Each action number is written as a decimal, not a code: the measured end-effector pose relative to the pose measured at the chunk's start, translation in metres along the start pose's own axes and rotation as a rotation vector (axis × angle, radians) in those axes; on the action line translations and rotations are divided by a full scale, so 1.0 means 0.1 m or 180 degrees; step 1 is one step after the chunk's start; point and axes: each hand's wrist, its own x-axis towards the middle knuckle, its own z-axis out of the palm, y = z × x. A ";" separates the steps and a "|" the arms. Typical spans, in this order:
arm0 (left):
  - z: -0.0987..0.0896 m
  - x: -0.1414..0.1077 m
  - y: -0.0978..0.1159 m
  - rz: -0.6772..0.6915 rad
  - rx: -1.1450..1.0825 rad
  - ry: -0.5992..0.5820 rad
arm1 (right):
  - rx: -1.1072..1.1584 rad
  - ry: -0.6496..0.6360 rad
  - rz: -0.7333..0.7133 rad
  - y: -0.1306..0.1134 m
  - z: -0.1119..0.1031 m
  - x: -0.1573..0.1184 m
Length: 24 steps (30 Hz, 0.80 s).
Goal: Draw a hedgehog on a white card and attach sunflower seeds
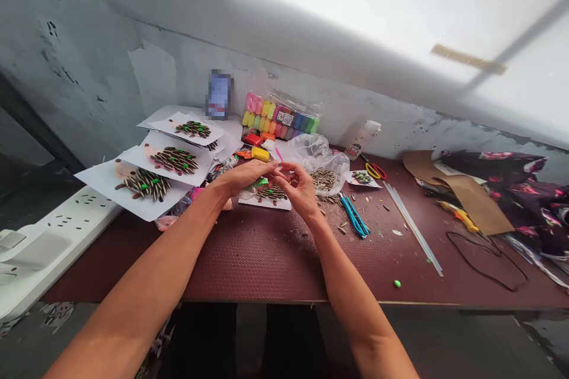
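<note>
2 bare hands (299,187) hover — smooth white card (265,205), ridged seeds (272,192) beneath.

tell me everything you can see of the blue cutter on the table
The blue cutter is a slim utility knife with a bright turquoise body, apparently plastic, and dark sections towards its near end. It lies flat and slantwise on the dark red table, its far end by the seed pile, its near end angled to the right. A few loose seeds lie beside it. Neither hand touches it. Whether the blade is out, or its far end touches any seeds, is too small to tell.
</note>
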 end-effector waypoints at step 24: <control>-0.06 0.04 -0.06 0.0162 0.0383 0.0079 | -0.0018 0.0115 -0.0294 -0.07 -0.02 -0.01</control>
